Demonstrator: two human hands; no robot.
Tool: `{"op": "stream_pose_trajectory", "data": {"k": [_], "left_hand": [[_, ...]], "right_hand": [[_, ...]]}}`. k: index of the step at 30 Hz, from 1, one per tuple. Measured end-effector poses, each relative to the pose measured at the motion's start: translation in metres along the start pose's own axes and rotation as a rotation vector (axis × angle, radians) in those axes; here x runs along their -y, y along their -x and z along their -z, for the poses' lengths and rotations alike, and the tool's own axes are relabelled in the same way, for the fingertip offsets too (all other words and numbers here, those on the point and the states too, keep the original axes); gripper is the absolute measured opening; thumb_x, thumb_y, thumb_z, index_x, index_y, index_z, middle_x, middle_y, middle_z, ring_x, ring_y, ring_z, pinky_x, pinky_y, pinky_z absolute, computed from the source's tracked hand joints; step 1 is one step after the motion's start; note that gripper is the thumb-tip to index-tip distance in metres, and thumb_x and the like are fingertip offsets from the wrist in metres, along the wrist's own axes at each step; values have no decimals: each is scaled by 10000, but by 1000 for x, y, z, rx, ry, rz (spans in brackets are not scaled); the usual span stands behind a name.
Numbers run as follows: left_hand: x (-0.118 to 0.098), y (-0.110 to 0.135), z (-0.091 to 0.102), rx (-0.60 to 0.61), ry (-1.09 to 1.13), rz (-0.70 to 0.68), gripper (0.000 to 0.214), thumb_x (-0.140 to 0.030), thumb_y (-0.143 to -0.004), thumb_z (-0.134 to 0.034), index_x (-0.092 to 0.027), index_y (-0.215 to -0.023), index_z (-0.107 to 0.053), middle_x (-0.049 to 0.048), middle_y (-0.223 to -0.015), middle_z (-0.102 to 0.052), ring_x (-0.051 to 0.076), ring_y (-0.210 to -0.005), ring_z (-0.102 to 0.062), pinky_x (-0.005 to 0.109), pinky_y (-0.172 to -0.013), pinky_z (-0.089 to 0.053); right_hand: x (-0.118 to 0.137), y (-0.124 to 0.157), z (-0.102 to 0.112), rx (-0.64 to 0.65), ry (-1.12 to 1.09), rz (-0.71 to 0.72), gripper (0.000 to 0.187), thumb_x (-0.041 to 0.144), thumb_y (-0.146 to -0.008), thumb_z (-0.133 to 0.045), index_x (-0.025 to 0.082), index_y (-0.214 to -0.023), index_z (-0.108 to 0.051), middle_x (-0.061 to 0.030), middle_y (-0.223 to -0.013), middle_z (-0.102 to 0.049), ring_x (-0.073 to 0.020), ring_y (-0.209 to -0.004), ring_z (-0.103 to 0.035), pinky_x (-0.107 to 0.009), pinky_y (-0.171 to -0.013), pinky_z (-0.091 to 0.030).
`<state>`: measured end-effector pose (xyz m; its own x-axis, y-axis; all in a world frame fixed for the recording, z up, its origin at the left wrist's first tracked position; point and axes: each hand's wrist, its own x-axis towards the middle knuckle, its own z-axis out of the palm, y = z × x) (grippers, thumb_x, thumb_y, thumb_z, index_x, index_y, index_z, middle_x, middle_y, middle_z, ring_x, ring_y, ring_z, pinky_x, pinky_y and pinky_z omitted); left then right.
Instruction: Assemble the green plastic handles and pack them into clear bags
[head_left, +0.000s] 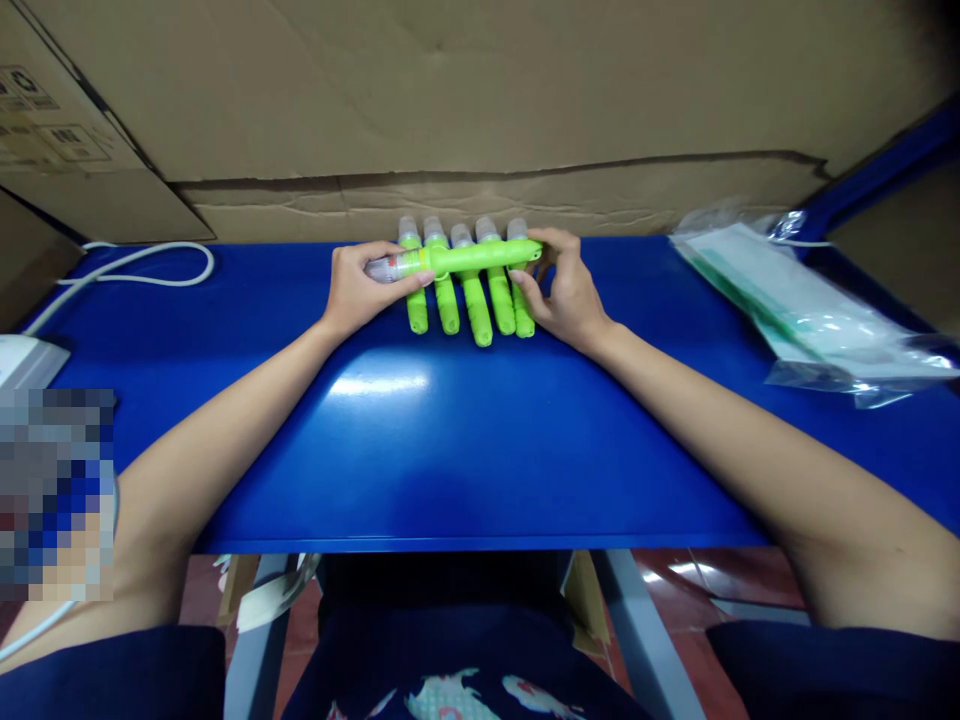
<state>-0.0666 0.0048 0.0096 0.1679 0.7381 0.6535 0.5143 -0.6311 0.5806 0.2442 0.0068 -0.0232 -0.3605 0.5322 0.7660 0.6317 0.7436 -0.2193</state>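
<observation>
A bright green, torch-shaped light (480,256) with a clear end lies level across several others. My left hand (354,290) is closed on its clear end, with thumb and fingers on either side near a yellow band. At the tapered green end, my right hand (571,292) curls its forefinger and thumb around the tip. Under the held light, several matching green lights (474,305) form a row on the blue table (480,440). Their clear ends point to the back and their green ends toward me. My right fingers partly cover the rightmost one.
Cardboard (465,100) walls off the back of the table. A clear plastic bag (795,300) with white and green contents lies at right. A white cable (150,265) loops at left beside a white device (30,362). A blurred patch covers the lower left.
</observation>
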Motion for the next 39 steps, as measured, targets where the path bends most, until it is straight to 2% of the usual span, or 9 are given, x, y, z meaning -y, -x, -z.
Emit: {"op": "stream_pose_trajectory", "data": {"k": [6,11,18,22,27,33,39], "left_hand": [[-4,0,2,50,-40,-9,605,-747,-685,-799,-164,-845,-778,33,-786,-764,159,-698,-650,275,-674,-479],[-2,0,3,77,-63,-30,641,-788,-680,-778,-165,-830,-779,21,-738,-745,126,-621,-583,263,-605,-413],[-2,1,3,97,-89,-67,619,-771,-680,-790,-171,-833,-775,26,-762,-747,141,-650,-610,269,-657,-449],[-2,1,1,86,-83,-49,603,-768,-700,-778,-167,-709,-727,-1,-616,-635,112,-562,-506,274,-590,-388],[2,0,0,41,-23,-11,576,-722,-762,-761,-169,-634,-665,-11,-542,-507,107,-549,-422,288,-567,-355],[4,0,2,79,-25,-5,511,-658,-731,-822,-165,-679,-695,-7,-567,-542,114,-577,-432,280,-587,-347],[1,1,3,123,-64,-14,565,-700,-691,-834,-161,-626,-677,-20,-532,-519,91,-533,-370,283,-580,-299]], "right_hand": [[-3,0,2,-10,-7,36,502,622,-1047,-420,219,-1309,-563,-111,-1111,-682,-268,-957,-706,-497,-914,-599],[-1,0,6,6,9,71,539,672,-1036,-382,222,-1229,-608,-109,-1034,-676,-285,-959,-690,-523,-900,-586],[5,-3,7,8,18,91,555,660,-1056,-281,240,-1090,-642,-124,-1025,-655,-299,-1003,-675,-542,-883,-591],[4,-4,5,15,-5,81,562,660,-1060,-254,237,-1149,-612,-125,-1045,-644,-303,-1029,-669,-553,-895,-591],[2,-2,2,-28,-29,82,545,655,-1039,-406,226,-1359,-508,-129,-1169,-639,-257,-909,-687,-508,-830,-609],[5,-4,3,-36,-3,27,529,695,-1009,-441,226,-1190,-605,-114,-1050,-669,-277,-926,-681,-507,-853,-587],[5,-3,5,19,67,72,571,684,-1041,-311,211,-1142,-614,-115,-975,-676,-265,-850,-656,-467,-787,-556]]}}
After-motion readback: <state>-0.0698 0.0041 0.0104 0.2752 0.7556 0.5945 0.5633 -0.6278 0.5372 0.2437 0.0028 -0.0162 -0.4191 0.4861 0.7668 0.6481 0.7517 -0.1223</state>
